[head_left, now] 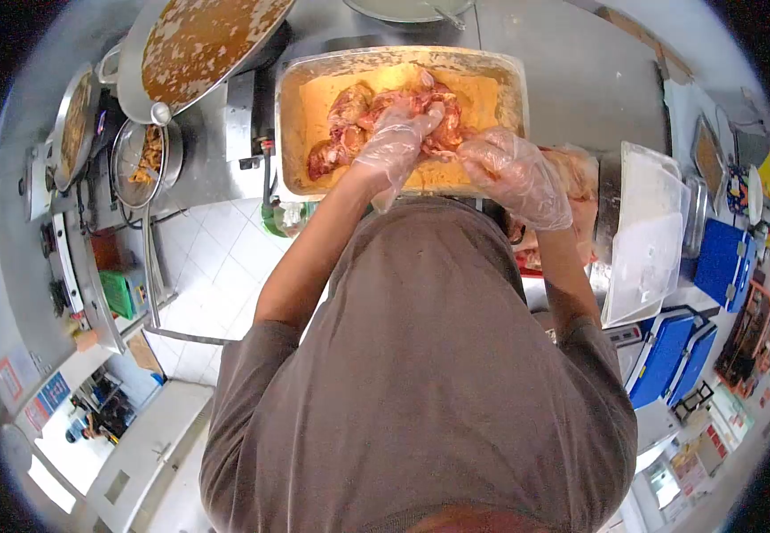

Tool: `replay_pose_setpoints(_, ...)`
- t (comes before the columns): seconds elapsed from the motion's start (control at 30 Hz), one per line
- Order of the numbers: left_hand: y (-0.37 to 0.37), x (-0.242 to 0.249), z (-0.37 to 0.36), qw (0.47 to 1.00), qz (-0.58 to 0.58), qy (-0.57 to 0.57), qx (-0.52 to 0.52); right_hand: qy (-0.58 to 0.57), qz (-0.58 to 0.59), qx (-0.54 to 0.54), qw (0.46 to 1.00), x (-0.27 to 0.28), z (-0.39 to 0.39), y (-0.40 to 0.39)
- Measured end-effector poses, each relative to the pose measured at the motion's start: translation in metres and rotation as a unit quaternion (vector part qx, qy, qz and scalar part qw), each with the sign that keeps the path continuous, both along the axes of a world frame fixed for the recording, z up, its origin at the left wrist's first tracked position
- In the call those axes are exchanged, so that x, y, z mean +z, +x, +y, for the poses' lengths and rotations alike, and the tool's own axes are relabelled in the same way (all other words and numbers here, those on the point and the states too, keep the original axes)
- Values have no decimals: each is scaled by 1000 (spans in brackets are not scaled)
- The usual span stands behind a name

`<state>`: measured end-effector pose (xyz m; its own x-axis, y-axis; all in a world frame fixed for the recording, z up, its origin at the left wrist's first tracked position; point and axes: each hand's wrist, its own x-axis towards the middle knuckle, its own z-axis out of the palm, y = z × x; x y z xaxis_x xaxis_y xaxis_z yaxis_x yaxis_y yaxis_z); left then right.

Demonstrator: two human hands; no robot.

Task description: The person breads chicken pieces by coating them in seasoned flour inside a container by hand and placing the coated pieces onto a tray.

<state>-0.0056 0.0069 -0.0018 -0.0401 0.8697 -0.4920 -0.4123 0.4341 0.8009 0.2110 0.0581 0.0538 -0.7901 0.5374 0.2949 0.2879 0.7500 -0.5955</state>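
Note:
A metal tray (289, 115) holds an orange-yellow marinade or batter, with several raw chicken pieces (349, 107) heaped in it. My left hand (394, 147), in a clear plastic glove, reaches over the near rim and grips a reddish raw chicken piece (443, 129) in the middle of the heap. My right hand (511, 169), gloved the same way, is over the tray's near right corner. Its fingers are curled and pinch the right end of that same piece. The fingertips of both hands are partly hidden by meat and wrinkled plastic.
More raw meat (580, 178) lies right of the tray, beside an upright translucent plastic lid (647, 235). A large pot of brown oily liquid (207, 53) stands at the upper left. Below it is a strainer (145, 164) with fried bits. A bowl (407, 7) sits behind the tray.

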Motion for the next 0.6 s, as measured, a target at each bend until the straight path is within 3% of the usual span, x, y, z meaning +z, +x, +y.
replay_pose_setpoints(0.07, -12, -20, -11, 966, 251, 28, -50, -51, 26, 20, 998, 2, 1, -5)
replay_pose_setpoints(0.13, -16, -25, -15, 936, 346, 25, -56, -241, 99, -112, 959, -2, -5, -19)
replay_pose_setpoints(0.17, -13, -28, -14, 947, 319, 11, -36, -332, 132, -178, 917, -5, -9, -27)
replay_pose_setpoints(0.3, 10, 1, -9, 950, 311, 13, 34, -365, 141, -153, 908, -14, -7, -52)
replay_pose_setpoints(0.37, 15, 5, -7, 964, 237, 94, 69, -395, 119, -163, 896, -10, -8, -56)
replay_pose_setpoints(0.4, 17, 6, -4, 969, 149, 158, 119, -326, 151, -146, 922, -2, -12, -58)
replay_pose_setpoints(0.47, 20, 13, -2, 954, 154, 198, 167, -296, 143, -138, 934, 1, -16, -60)
replay_pose_setpoints(0.53, 17, 37, -2, 936, 261, 180, 153, -246, 145, -146, 947, 2, -20, -62)
replay_pose_setpoints(0.6, 13, 70, -3, 945, 291, 117, 95, -257, 136, -178, 940, -15, -20, -64)
